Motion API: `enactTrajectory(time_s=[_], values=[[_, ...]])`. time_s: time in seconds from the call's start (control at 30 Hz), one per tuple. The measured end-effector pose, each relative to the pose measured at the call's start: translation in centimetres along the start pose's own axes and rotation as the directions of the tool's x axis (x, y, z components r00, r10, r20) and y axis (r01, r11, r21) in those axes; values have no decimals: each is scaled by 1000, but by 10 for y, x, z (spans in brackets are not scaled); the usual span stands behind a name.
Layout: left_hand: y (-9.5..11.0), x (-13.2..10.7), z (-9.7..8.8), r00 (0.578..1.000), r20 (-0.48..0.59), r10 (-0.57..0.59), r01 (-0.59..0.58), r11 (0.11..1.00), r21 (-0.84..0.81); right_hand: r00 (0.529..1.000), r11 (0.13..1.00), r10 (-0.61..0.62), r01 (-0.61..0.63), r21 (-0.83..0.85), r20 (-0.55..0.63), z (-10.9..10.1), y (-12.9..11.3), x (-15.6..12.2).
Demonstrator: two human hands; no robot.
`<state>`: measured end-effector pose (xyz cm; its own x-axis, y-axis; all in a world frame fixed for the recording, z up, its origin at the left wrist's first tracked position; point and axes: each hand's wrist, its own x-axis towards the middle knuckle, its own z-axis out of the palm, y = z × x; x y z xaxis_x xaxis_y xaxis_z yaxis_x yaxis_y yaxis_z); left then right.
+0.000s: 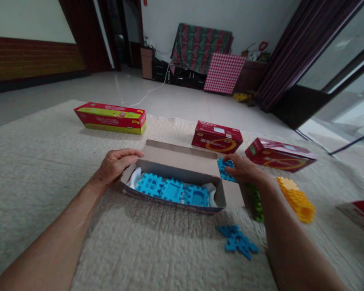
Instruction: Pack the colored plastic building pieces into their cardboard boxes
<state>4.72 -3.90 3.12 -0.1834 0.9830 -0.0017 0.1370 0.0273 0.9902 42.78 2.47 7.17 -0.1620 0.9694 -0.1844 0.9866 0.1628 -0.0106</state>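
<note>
An open cardboard box (172, 205) lies lengthwise on the mat in front of me, its long lid folded back. Inside it sit several light-blue interlocking plastic tiles (172, 190), with white wrapping (136, 178) at both ends. My left hand (117, 165) grips the box's far left corner, thumb and fingers at the edge. Just beyond the right end flap (233, 193), my right hand (242, 166) reaches to blue interlocking pieces (224, 169). Its thumb and forefinger are apart, with blue showing between them; a firm hold is not visible. Loose blue pieces (238, 241) lie nearer me.
Green pieces (255, 204) and a yellow block stack (297, 200) are beside my right forearm. A red-and-yellow box (111, 118) and two dark-red boxes (216, 137) stand beyond the open box. Another red-and-white box (360, 216) is at the right edge. Everything rests on a cream quilted mat (133, 250).
</note>
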Motion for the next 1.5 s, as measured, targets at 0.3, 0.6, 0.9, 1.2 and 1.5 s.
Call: enactTrajectory(time_s=[0.3, 0.6, 0.9, 1.2, 1.5], values=[[3, -2, 2, 1000, -1, -17, 17, 999, -30, 998, 998, -54, 53, -15, -44, 6, 12, 3], [6, -4, 2, 1000, -14, -15, 16, 999, 52, 993, 995, -102, 100, -22, -62, 9, 21, 7], [7, -4, 3, 1000, -8, -9, 9, 1000, 14, 848, 893, -318, 419, 167, -424, -37, -11, -53], [8, -6, 3, 999, -2, -43, 43, 999, -9, 773, 762, -551, 619, 188, -313, -27, -63, -106], [8, -5, 4, 999, -9, -34, 34, 999, -14, 782, 775, -556, 610, 165, -281, -25, -63, -104]])
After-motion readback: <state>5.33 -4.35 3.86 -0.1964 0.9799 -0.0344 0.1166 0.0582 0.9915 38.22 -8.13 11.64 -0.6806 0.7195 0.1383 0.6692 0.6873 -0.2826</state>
